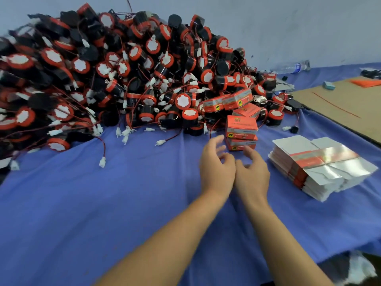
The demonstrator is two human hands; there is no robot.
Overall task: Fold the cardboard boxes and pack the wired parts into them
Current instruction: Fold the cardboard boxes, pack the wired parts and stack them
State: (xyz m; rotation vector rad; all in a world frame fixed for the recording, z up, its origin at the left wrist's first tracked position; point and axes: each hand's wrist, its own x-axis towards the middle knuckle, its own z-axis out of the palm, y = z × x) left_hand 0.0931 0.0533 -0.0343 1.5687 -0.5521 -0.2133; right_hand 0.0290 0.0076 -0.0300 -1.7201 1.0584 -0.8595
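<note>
Both your hands are empty: your left hand (216, 168) and right hand (252, 172) hover side by side, nearly touching, fingers loose and slightly spread, just left of the stack of flat boxes (321, 168). That stack lies flat on the table (103, 203), askew, its long axis seeming to run from far-left to near-right, a corner towards you. The blanks look thin, light and glossy, so expect them to slip. Peel one off by a free edge, pinching lightly so it doesn't crease.

Beyond the stack and a little left sit the folded boxes (241, 126), piled unevenly and tilted various ways. They are likely light and easily crushed, so hold them by opposite walls.

Far left of the stack, the wired parts (103, 79) heap up: stiff round drums, their red-rimmed faces pointing every way, thin wires tangled, many white plugs trailing towards you. Grip a drum by its body, not its wire, since neighbours will probably snag.
</note>
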